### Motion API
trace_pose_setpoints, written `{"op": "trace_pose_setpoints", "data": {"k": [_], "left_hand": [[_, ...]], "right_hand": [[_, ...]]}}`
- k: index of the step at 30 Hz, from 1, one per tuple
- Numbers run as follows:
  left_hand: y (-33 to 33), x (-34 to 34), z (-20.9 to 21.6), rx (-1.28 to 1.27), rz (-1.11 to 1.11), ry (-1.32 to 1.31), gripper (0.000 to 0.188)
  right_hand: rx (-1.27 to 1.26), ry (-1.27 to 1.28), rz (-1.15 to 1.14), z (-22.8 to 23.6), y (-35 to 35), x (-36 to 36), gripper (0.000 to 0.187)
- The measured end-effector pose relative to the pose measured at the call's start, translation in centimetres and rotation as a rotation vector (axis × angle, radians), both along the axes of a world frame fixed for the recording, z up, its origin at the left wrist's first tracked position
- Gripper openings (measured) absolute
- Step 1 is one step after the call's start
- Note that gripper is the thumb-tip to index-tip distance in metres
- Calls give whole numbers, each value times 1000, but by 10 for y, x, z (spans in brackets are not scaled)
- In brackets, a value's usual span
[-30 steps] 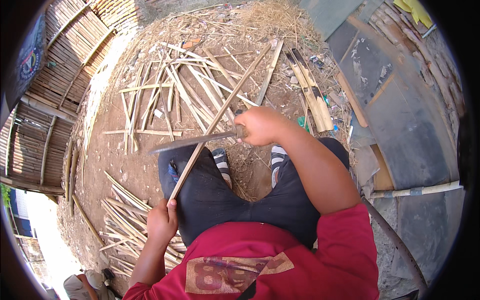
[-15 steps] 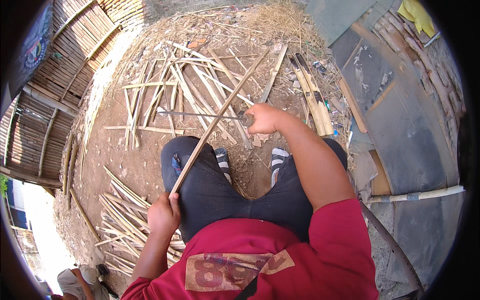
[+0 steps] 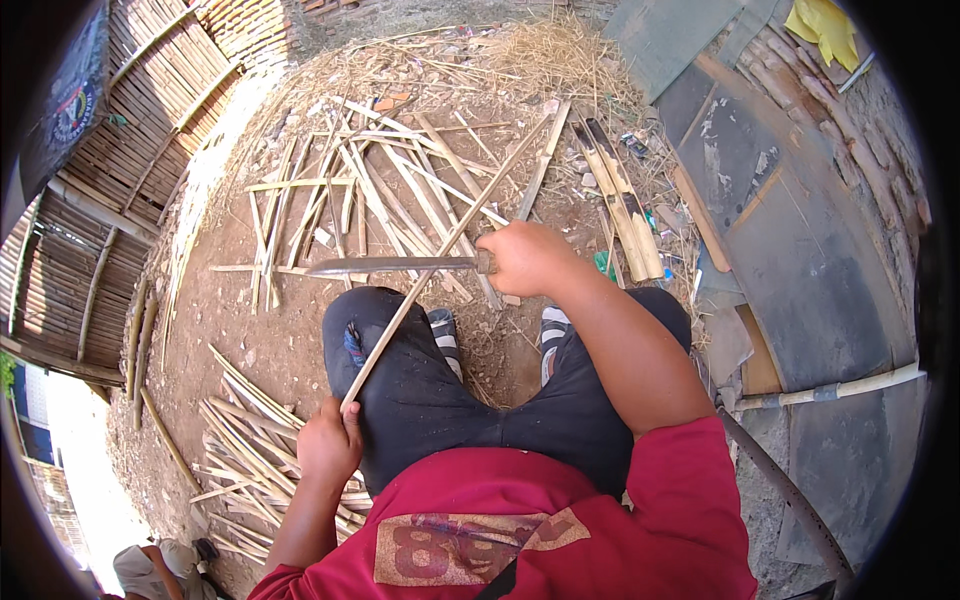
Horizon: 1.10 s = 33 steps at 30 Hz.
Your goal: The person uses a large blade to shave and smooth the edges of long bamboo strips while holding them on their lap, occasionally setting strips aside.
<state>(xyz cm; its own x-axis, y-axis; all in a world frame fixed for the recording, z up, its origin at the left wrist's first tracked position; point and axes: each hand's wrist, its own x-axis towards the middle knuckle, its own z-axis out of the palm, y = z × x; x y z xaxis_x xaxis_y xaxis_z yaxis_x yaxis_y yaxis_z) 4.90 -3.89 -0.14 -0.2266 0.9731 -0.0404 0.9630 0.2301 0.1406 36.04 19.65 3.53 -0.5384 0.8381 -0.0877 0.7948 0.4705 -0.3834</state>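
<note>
My left hand (image 3: pixel 329 443) is closed around the near end of a long bamboo strip (image 3: pixel 378 347), beside my left thigh. The strip slants up and away to the right, over the loose pieces on the ground. In my right hand (image 3: pixel 527 258) is the short handle of a machete (image 3: pixel 395 265), its blade pointing left. The blade crosses the strip about midway, with its broad side showing. Whether the edge touches the strip I cannot tell.
Scattered bamboo strips (image 3: pixel 375 185) lie on the dirt ahead, and a second pile (image 3: pixel 250 440) sits at my left. Split bamboo halves (image 3: pixel 622 205) rest right of centre. Dark boards (image 3: pixel 800 270) stand at the right, woven bamboo panels (image 3: pixel 150 110) at the left. Another person (image 3: pixel 155 570) is at lower left.
The machete has moved slightly nearer to me along the strip, and its blade has turned from edge-on to show its broad side. My left hand has shifted little.
</note>
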Motion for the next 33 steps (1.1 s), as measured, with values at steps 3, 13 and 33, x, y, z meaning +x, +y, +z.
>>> {"op": "trace_pose_setpoints", "data": {"k": [3, 13, 33], "left_hand": [[11, -1, -7, -21, -40, 23, 41], [5, -2, 0, -22, -56, -42, 40], [10, -12, 7, 262, -71, -63, 42]], "right_hand": [[-189, 160, -315, -36, 40, 43, 39], [31, 55, -5, 7, -1, 21, 49], [119, 266, -74, -16, 23, 40, 42]]}}
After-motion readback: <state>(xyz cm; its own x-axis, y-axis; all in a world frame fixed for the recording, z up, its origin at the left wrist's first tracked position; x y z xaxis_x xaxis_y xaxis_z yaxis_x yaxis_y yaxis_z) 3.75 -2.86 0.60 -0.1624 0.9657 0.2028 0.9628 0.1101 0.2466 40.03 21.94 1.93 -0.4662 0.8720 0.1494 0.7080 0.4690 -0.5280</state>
